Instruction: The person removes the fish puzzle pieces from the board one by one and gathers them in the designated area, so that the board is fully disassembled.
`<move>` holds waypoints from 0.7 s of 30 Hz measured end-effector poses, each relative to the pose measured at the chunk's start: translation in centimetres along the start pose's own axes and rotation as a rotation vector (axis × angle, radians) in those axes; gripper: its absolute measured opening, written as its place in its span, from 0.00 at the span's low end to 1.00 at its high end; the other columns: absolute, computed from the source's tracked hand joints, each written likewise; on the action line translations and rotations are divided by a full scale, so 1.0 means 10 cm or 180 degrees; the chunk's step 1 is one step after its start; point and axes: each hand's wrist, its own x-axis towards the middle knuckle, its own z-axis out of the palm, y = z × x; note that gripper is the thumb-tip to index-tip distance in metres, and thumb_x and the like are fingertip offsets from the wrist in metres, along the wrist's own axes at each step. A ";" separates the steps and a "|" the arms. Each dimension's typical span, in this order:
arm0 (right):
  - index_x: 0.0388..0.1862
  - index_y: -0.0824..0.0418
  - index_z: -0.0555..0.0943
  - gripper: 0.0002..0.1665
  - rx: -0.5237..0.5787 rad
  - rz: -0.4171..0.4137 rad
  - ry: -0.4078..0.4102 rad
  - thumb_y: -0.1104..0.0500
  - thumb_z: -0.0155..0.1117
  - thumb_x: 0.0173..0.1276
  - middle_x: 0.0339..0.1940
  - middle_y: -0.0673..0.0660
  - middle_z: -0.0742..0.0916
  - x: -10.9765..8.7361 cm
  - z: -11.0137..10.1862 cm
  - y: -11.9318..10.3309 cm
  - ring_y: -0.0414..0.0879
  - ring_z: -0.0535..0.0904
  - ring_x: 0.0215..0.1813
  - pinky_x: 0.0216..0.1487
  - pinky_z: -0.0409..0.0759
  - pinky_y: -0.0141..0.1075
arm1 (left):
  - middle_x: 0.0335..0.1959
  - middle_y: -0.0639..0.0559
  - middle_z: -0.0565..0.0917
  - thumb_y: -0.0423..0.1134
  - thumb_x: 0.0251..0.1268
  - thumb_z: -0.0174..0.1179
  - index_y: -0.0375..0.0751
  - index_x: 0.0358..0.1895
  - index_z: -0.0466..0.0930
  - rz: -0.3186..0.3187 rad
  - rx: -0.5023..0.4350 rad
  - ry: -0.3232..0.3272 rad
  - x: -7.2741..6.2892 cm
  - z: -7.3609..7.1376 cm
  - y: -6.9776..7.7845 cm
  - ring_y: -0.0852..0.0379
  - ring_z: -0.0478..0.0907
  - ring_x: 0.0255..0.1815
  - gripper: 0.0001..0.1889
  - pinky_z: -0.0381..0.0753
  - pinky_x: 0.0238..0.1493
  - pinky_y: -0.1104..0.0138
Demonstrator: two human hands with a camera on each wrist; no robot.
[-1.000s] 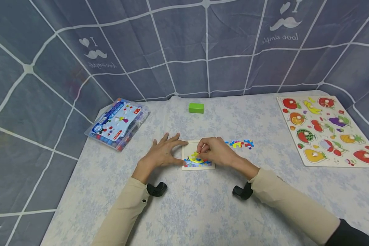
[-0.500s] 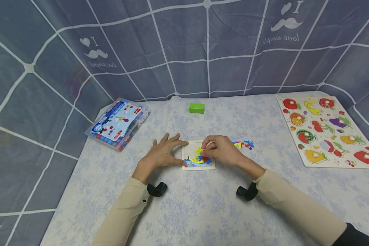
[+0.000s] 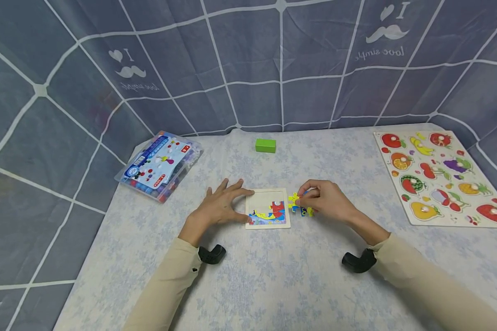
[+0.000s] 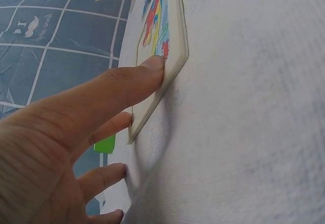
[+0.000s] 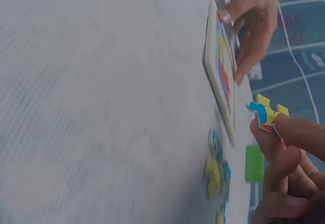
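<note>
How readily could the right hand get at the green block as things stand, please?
Probably yes: only tablecloth shows between the right hand and the green block, though that hand pinches a puzzle piece and may need freeing first.

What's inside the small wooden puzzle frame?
Inside the frame, colored pieces lie along the bottom and partway up the right; bare backing shows above. The left hand covers a bit of the left edge with its thumb, hiding what's beneath.

Beyond the left hand [image 3: 219,207] and right hand [image 3: 328,201], the curtain [image 3: 252,55] reads "I" and "love simple", mirrored. The box label [image 3: 156,163] is illegible.
</note>
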 end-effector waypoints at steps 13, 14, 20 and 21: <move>0.43 0.62 0.80 0.13 -0.0287 0.0366 0.0242 0.56 0.69 0.65 0.25 0.54 0.87 -0.20 -0.27 0.26 0.45 0.74 0.26 0.26 0.70 0.34 | 0.80 0.51 0.51 0.65 0.48 0.70 0.61 0.71 0.68 0.0021 0.0000 -0.0015 0.02 -0.01 0.02 0.37 0.38 0.79 0.43 0.36 0.67 0.29; 0.42 0.62 0.80 0.13 -0.0287 0.0381 0.0245 0.56 0.69 0.65 0.24 0.54 0.87 -0.21 -0.28 0.27 0.45 0.74 0.27 0.27 0.71 0.34 | 0.80 0.51 0.51 0.65 0.48 0.70 0.61 0.71 0.69 0.0023 -0.0008 -0.0018 0.03 -0.01 0.02 0.37 0.38 0.79 0.43 0.36 0.67 0.29; 0.42 0.63 0.80 0.15 -0.0389 0.0513 0.0283 0.54 0.70 0.63 0.26 0.52 0.87 -0.27 -0.33 0.30 0.46 0.77 0.33 0.34 0.72 0.35 | 0.79 0.51 0.52 0.64 0.48 0.71 0.61 0.71 0.69 0.0016 -0.0024 -0.0020 0.02 0.00 0.01 0.36 0.38 0.79 0.43 0.37 0.66 0.28; 0.42 0.63 0.80 0.15 -0.0412 0.0534 0.0283 0.54 0.70 0.63 0.27 0.51 0.88 -0.28 -0.34 0.31 0.45 0.78 0.34 0.34 0.72 0.35 | 0.79 0.51 0.52 0.64 0.48 0.71 0.61 0.71 0.69 0.0014 -0.0019 -0.0015 0.01 0.00 0.01 0.36 0.38 0.79 0.42 0.37 0.66 0.28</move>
